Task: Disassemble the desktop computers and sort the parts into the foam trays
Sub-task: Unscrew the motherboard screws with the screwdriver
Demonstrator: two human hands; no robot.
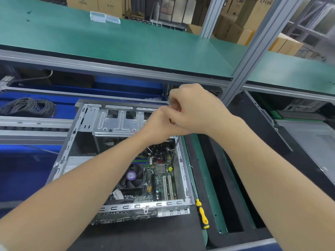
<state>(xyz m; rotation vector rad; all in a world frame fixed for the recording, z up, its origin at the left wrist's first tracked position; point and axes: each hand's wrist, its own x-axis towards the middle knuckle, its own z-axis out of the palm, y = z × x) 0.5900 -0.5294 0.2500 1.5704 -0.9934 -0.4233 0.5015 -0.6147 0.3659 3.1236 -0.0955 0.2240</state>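
An open desktop computer case (87, 124) lies on its side before me, showing the motherboard (161, 180), a black CPU fan (133, 177) and a metal drive cage (116, 122). Both hands meet over the case's far right corner. My right hand (195, 109) is curled round a small thing with a red spot, mostly hidden. My left hand (159, 125) presses up against it, its fingers covered by the right hand. A thin grey rod (175, 151) runs down from under the hands toward the board.
A yellow-and-black screwdriver (202, 213) lies on the green mat right of the case. Black foam trays (223, 178) sit further right, then another computer case (308, 142). A cable coil (29, 106) lies at left. A green shelf (126, 44) hangs low overhead.
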